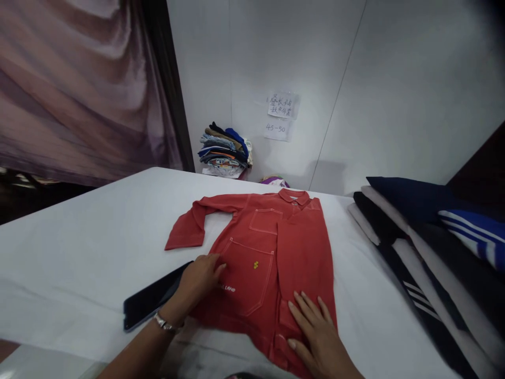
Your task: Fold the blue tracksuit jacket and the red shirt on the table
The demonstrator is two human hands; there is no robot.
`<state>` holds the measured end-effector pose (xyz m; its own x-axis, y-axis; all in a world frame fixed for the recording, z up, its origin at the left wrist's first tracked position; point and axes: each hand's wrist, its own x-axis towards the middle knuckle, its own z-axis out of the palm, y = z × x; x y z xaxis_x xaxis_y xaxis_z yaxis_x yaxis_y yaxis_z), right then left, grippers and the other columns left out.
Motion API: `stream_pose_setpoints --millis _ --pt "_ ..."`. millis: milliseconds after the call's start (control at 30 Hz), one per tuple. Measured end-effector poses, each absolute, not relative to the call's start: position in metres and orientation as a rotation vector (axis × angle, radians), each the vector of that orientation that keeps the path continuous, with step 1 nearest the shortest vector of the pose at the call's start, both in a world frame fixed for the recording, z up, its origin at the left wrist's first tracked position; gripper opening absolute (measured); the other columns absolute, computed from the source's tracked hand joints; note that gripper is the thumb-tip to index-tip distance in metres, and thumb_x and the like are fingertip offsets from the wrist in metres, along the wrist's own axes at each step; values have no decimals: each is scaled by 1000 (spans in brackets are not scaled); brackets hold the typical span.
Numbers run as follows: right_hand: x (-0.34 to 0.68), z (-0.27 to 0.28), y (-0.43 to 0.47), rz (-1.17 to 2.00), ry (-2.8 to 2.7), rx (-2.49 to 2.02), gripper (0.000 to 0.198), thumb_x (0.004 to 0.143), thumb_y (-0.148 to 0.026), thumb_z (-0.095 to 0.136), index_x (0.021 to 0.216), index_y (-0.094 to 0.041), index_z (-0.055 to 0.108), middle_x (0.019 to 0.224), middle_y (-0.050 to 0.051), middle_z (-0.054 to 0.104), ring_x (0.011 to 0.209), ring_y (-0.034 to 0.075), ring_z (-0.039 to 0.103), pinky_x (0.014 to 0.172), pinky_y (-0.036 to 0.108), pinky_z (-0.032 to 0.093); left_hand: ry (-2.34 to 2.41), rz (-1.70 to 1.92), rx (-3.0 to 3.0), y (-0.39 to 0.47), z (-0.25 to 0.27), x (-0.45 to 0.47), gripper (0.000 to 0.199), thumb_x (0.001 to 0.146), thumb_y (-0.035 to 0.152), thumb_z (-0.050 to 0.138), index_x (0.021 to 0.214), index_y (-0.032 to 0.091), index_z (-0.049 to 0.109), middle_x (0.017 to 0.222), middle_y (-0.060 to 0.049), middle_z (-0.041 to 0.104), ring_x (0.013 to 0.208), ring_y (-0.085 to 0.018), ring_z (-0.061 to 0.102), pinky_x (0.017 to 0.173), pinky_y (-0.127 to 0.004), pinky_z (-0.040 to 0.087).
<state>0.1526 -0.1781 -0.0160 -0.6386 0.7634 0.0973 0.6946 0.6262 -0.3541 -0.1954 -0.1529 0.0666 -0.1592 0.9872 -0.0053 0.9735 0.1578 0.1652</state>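
Observation:
A red long-sleeved jacket (252, 284) lies front up on the white table, its collar pointing away from me. One sleeve (185, 229) stretches out to the left and bends down; the other lies folded down over the right side of the front. My left hand (201, 279) rests at the jacket's left edge beside the big pocket, fingers partly curled; whether cloth is between them I cannot tell. My right hand (315, 331) lies flat with spread fingers on the folded sleeve near the hem. A dark phone (153, 297) lies left of the jacket, partly behind my left wrist.
Folded dark and striped clothes (418, 263) are piled along the right side. A stack of folded clothes (224, 150) stands at the far edge by the wall, with a purple and white bundle (275, 181) near it. Handwritten paper notes (282, 105) hang on the wall. A curtain (79, 79) hangs at left.

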Motion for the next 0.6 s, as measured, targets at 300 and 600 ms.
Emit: stream_pose_setpoints --millis 300,600 --pt "160 -45 -173 103 -2607 -1025 71 93 -46 51 152 -36 12 151 6 36 134 35 43 104 63 38 2653 248 1589 -85 90 -277 55 87 53 41 122 13 54 130 -20 57 115 -33 57 86 -42 47" --pt "163 -47 -171 127 -2620 -1040 66 92 -45 52 150 -36 22 150 6 38 132 35 45 102 62 40 2697 161 1451 -58 58 -322 48 79 42 49 114 11 62 127 -24 56 118 -38 53 86 -46 47"
